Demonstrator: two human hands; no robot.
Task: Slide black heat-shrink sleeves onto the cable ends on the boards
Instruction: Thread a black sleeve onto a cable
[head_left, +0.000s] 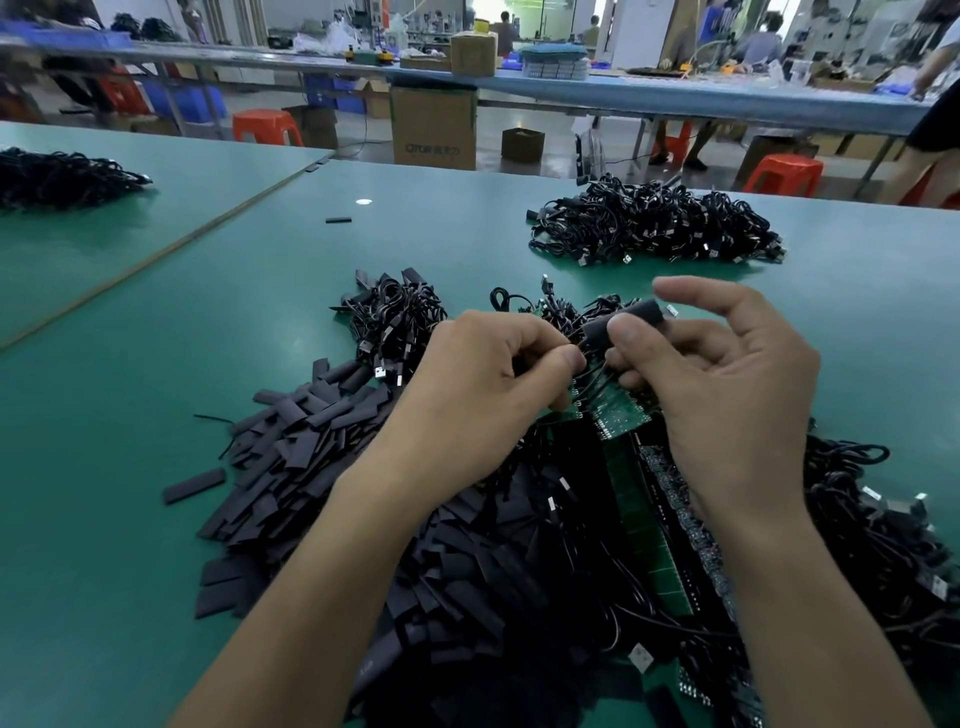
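Fingers (626, 338) of the right hand (727, 384) pinch a black sleeve (647, 312) mid-length, index finger lifted clear. Left hand (483, 384) pinches the thin cable end (589, 364) just beside the sleeve, over the green board (621, 410). The sleeve looks light and soft and probably flattens easily, so grip it by the edges. Spare sleeves (311, 431) are heaped near-left on the worktop (130, 441).

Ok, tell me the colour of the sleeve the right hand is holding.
Plain black. The sleeve shows best in the head view.

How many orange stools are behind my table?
2 clearly: the left stool by the cardboard box, the right stool beyond the far cable heap. Partly hidden reddish shapes may be more.
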